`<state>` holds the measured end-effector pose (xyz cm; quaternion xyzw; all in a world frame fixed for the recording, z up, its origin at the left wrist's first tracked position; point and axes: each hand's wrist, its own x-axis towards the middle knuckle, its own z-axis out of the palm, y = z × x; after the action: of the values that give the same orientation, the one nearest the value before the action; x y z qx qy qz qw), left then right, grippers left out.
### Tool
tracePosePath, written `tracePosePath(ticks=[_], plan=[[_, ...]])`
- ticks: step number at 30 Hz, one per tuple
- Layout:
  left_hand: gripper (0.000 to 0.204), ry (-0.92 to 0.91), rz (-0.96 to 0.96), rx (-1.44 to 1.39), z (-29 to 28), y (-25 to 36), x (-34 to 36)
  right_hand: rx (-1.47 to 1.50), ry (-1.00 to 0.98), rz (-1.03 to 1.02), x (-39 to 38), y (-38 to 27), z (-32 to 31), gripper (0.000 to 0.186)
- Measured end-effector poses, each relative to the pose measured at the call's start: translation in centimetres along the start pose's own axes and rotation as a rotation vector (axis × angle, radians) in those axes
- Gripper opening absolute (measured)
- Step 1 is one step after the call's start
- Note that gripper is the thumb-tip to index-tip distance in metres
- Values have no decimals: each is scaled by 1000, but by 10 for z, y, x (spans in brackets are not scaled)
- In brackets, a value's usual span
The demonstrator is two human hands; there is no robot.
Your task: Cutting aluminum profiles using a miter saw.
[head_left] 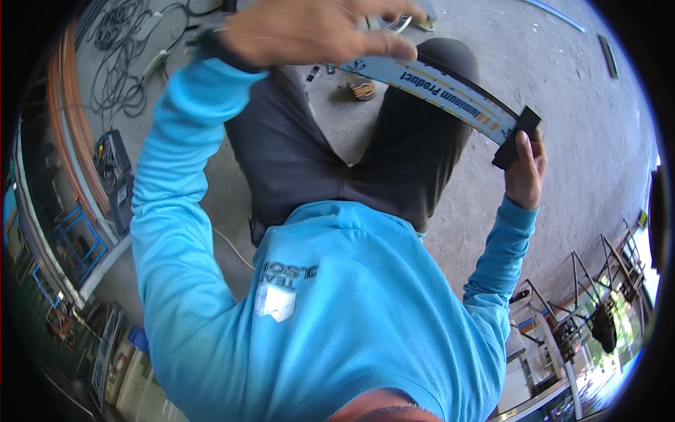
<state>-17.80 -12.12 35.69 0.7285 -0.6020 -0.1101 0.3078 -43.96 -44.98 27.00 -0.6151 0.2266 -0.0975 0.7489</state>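
Note:
A long flat aluminium profile (450,98), with printed pale film on its face and a dark edge, slants across above my knees. At its right end a short black piece (517,138) sits crosswise against it. My right hand (526,169) is closed around that black piece, thumb on the near side. Over the profile's left part is my left hand (309,32), slightly blurred, its thumb and fingers spread apart. The left thumb overlaps the profile's edge; whether it touches is not clear. The profile's far left end is hidden behind this hand.
Tangled black cables (116,42) and a white power strip (155,63) lie at the upper left. Long brown profiles (67,105) run along the left. A small brown round object (363,89) rests between my legs. Metal frames (562,316) stand at the lower right.

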Motion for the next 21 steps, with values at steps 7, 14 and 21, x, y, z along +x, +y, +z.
tracePosePath(ticks=[7, 14, 21], plan=[[58, 1210, -546, -844, -14, -39, -216, -41, -30, 72, 3, 1, -13, 38], [31, 1024, -1288, -655, 234, -152, -325, -141, -10, 82, -4, -19, -25, 55], [13, 278, -999, -28, 343, -209, -271, -135, -6, 155, -3, -29, -36, 55]])
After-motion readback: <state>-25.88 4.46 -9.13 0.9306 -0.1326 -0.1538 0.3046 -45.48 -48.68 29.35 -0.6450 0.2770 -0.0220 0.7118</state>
